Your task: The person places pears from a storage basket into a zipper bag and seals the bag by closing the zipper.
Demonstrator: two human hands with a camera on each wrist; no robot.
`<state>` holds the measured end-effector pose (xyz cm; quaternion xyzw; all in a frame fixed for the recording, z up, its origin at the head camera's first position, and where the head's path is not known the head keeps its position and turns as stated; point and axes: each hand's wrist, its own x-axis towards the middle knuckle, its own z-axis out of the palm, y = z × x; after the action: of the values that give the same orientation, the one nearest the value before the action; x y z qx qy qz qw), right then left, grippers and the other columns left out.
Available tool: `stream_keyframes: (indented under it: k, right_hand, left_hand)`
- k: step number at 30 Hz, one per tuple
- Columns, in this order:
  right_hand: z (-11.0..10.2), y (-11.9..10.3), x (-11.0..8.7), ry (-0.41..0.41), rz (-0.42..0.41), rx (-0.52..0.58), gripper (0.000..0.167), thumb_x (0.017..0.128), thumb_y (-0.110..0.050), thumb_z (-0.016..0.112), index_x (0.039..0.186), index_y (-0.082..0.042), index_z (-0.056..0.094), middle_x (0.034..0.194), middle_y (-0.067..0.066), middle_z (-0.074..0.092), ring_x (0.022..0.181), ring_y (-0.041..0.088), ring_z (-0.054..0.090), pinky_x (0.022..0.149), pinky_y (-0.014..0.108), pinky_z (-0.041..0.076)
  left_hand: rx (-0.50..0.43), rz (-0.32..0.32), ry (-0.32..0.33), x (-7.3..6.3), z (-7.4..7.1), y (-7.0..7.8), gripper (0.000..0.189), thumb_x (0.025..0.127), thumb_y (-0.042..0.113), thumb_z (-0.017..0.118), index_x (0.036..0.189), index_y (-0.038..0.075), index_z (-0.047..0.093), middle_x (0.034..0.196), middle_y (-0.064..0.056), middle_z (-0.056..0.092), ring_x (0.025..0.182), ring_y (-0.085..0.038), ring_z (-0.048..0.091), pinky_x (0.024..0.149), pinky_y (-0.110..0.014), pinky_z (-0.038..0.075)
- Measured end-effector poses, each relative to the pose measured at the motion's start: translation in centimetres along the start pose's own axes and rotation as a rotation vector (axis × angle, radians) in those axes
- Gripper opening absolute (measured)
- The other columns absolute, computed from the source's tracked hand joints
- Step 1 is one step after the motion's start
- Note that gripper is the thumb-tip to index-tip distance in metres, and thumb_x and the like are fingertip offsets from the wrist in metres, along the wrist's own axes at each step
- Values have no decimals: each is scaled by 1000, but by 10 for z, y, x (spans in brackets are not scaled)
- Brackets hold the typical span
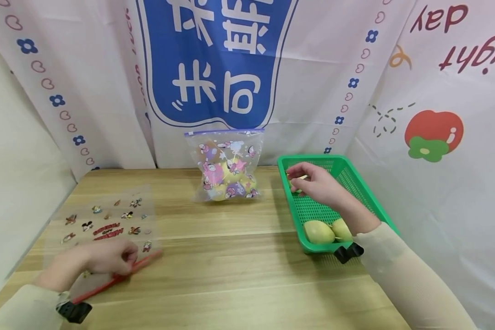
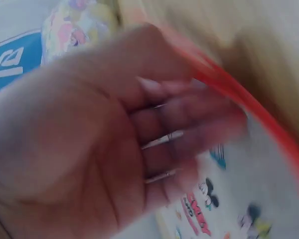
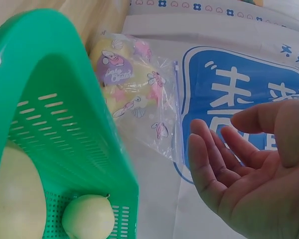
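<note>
My left hand [image 1: 109, 256] pinches the red zip edge [image 1: 148, 260] of a clear bag [image 1: 107, 206] printed with cartoon figures, which lies on the left of the table. In the left wrist view the thumb and fingertips meet at that red edge, blurred. Over the far left part of a green basket [image 1: 292, 206] hovers my right hand [image 1: 319, 185], fingers loosely bent and nothing between them. Pale yellow-green fruits [image 1: 318, 231], apple- or pear-like, sit in the basket's near end. Another such fruit [image 3: 88, 216] lies near the far end, partly hidden by the hand in the head view.
A purple-zipped clear bag [image 1: 231, 172] with yellowish fruit inside stands at the table's back edge, against a white cloth with a blue sign [image 1: 214, 68]. Bare wooden table [image 1: 231, 275] lies between the flat bag and the basket. Printed cloth walls the right side.
</note>
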<state>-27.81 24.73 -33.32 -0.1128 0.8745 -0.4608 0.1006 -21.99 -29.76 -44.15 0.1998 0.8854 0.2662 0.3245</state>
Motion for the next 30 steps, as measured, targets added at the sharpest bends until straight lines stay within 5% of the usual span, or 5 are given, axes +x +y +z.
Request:
stream_keyframes:
  k: [6,11,15,22,30]
  right_hand:
    - [12,-15,3,-32,-27,7,36,111,-17,59,145,-7,61,138,16,69,111,33,73,89,36,65]
    - [30,-30,7,-75,-57,-17,32,111,-16,61,142,-8,64,129,13,72,104,25,72,88,36,65]
    - [53,-40,13,-152,-89,-43,28,110,-16,63,136,-8,68,121,11,74,104,31,75,84,32,65]
    - [95,-55,21,-281,-103,-35,33,113,-39,62,129,-11,70,113,9,77,95,30,79,81,41,68]
    - [107,-54,27,-270,-94,-47,21,110,-18,64,127,-7,67,100,8,79,80,24,78,71,36,68]
  left_hand:
    - [-106,160,194,26,-4,42,12,102,11,68,95,10,58,78,0,61,63,-10,55,52,-26,44]
    - [-302,137,333,50,-12,92,28,97,8,71,122,-1,62,97,-7,67,77,-13,60,59,-24,54]
    - [-473,136,375,70,-13,129,38,102,8,68,136,-7,61,112,-13,70,91,-18,68,76,-28,65]
    - [-683,238,425,100,-8,178,19,108,8,66,122,-5,64,102,-9,70,87,-17,70,78,-30,67]
    - [-638,175,481,104,-10,200,23,111,10,59,129,-3,57,94,-11,69,73,-15,69,67,-29,66]
